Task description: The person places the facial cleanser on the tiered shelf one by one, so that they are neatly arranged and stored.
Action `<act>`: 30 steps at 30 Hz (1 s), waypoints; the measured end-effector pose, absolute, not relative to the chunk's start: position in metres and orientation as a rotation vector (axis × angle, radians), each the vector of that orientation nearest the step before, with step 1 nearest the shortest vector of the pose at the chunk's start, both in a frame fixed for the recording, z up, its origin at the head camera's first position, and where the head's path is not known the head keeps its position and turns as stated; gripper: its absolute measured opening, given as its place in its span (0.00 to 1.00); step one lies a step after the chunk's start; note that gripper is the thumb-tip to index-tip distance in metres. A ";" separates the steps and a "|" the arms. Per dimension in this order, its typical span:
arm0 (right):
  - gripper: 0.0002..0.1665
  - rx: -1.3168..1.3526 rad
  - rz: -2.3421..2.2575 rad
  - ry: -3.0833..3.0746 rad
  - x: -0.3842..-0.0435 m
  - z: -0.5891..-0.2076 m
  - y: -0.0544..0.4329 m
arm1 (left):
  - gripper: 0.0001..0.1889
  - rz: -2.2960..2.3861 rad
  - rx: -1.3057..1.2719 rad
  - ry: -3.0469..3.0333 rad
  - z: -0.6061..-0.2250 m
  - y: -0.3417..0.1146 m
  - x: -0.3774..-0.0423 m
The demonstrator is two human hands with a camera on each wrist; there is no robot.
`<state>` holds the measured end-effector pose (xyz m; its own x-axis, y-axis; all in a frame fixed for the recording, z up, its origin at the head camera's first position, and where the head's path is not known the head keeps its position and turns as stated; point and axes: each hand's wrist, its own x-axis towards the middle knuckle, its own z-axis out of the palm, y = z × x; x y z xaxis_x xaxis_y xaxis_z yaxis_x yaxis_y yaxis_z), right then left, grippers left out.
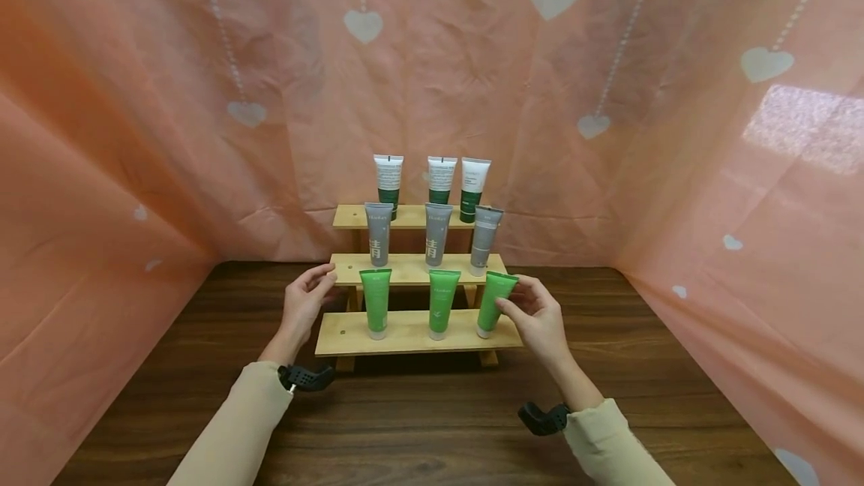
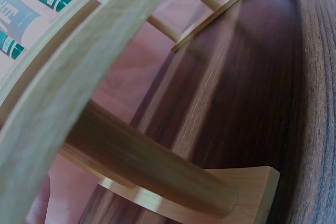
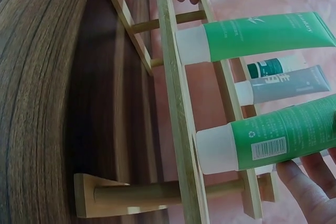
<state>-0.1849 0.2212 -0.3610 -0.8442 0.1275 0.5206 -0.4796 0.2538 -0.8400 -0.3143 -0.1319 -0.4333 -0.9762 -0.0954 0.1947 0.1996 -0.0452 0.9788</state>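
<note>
A green squeeze tube (image 1: 496,304) with a white cap stands cap-down, slightly tilted, at the right end of the bottom shelf (image 1: 405,347). My right hand (image 1: 540,321) pinches it, thumb in front and fingers behind. In the right wrist view the tube's white cap (image 3: 216,149) meets the shelf board, and a barcode faces the camera. At the left end of the middle shelf (image 1: 405,278), my left hand (image 1: 304,306) has loosely bent fingers, fingertips right at the board's edge. Two more green tubes, one in the centre (image 1: 443,302) and one on the left (image 1: 376,300), stand upright on the bottom shelf.
Three grey tubes, such as the middle one (image 1: 437,235), stand on the middle shelf. On the top shelf (image 1: 418,226) are three white-and-dark-green tubes, one at the right (image 1: 474,186). The wooden stand rests on a dark wood table (image 1: 418,426), with pink heart-patterned curtains (image 1: 304,133) around it.
</note>
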 end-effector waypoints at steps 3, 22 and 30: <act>0.20 0.343 1.631 -2.050 -0.189 -0.362 0.218 | 0.21 -2.126 -0.106 -2.008 -0.433 -0.134 -0.313; 0.24 0.412 1.710 -2.123 -0.212 -0.389 0.234 | 0.20 -2.069 -0.083 -2.090 -0.427 -0.134 -0.313; 0.22 0.388 1.592 -2.273 -0.203 -0.387 0.248 | 0.20 -2.051 -0.157 -2.180 -0.414 -0.136 -0.306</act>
